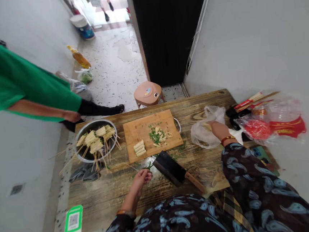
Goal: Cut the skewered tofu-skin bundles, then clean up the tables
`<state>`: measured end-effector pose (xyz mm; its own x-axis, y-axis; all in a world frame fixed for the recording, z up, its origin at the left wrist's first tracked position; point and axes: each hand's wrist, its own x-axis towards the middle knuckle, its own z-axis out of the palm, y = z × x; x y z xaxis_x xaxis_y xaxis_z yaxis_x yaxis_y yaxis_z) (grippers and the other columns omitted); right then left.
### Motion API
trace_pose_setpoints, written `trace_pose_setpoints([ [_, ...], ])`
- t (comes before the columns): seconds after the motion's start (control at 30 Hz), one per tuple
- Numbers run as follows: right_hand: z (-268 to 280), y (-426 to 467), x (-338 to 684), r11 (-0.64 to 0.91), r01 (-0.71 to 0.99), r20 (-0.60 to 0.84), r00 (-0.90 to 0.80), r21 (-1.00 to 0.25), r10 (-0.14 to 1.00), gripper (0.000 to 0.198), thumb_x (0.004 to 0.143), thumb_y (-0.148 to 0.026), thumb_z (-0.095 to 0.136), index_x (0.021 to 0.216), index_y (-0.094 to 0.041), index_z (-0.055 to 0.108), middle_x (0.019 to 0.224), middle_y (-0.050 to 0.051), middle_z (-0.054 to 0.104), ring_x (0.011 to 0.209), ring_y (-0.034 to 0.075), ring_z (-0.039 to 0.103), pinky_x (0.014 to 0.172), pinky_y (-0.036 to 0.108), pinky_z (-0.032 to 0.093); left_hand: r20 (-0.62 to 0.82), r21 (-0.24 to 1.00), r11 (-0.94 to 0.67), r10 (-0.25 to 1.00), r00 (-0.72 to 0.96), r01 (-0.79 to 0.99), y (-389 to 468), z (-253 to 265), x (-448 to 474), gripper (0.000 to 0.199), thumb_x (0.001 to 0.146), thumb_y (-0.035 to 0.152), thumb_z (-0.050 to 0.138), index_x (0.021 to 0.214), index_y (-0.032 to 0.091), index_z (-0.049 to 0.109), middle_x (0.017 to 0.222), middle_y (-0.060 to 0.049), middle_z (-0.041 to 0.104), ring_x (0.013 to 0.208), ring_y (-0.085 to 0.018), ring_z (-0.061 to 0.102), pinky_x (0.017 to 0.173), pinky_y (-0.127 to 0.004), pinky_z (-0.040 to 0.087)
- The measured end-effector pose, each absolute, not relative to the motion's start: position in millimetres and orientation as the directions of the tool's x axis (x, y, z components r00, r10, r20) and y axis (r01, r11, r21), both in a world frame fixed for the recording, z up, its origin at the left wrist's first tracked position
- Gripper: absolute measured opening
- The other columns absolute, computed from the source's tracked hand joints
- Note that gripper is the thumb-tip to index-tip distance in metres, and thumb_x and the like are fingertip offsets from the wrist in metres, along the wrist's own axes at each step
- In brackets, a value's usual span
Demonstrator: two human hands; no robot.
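Observation:
My left hand is closed in a pinch on a few green herb sprigs just in front of the cutting board. My right hand is at a clear plastic bag, fingers curled; a small tan thing shows by the fingertips, but I cannot make it out. Several pale tofu-skin rolls lie at the board's left, with chopped greens and pale strips to their right. A cleaver rests on the table between my hands, its wooden handle toward me.
A metal bowl holds several skewered rolls, sticks jutting over its rim. A dark cloth lies beside it. Red packaging and bundled skewers are at right. Beyond the table stands a stool; a person in green is at left.

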<state>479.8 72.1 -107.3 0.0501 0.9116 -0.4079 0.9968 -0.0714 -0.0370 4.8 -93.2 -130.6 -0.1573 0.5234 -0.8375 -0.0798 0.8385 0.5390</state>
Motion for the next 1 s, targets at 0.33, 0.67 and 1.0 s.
trace_pose_setpoints([
  [0.33,-81.4,74.3,460.5,0.071,0.986,-0.113,-0.089,-0.153,0.99,0.039,0.095,-0.036,0.035,0.109,-0.018,0.067,0.101,0.014,0.069,0.088,0.025,0.064,0.074,0.034,0.047,-0.835,0.543,0.824,0.509,-0.209,-0.163,-111.8,-137.5,-0.2,0.034,0.071,0.045,0.071,0.082,0.015,0.059,0.066,0.0,0.067,0.052,-0.009,0.059,0.053,-0.021,0.04],
  [0.67,-142.5,64.5,280.2,0.098,0.788,-0.126,-0.217,-0.607,0.968,0.028,0.079,-0.029,0.061,0.103,-0.016,0.058,0.101,0.011,0.06,0.086,0.021,0.057,0.075,0.031,0.044,-0.84,0.538,0.82,0.503,-0.202,-0.195,-119.9,-131.8,2.3,0.035,0.069,0.045,0.072,0.083,0.015,0.059,0.067,-0.001,0.067,0.053,-0.008,0.059,0.054,-0.02,0.04],
  [1.0,-140.5,107.1,232.8,0.107,0.656,-0.068,-0.236,-0.747,0.969,0.012,0.084,-0.022,0.05,0.088,-0.019,0.061,0.077,0.002,0.059,0.075,0.017,0.053,0.075,0.03,0.043,-0.846,0.53,0.81,0.49,-0.21,-0.25,-120.1,-122.3,-7.8,0.038,0.067,0.049,0.073,0.081,0.016,0.06,0.067,0.0,0.066,0.053,-0.009,0.059,0.053,-0.02,0.04],
])
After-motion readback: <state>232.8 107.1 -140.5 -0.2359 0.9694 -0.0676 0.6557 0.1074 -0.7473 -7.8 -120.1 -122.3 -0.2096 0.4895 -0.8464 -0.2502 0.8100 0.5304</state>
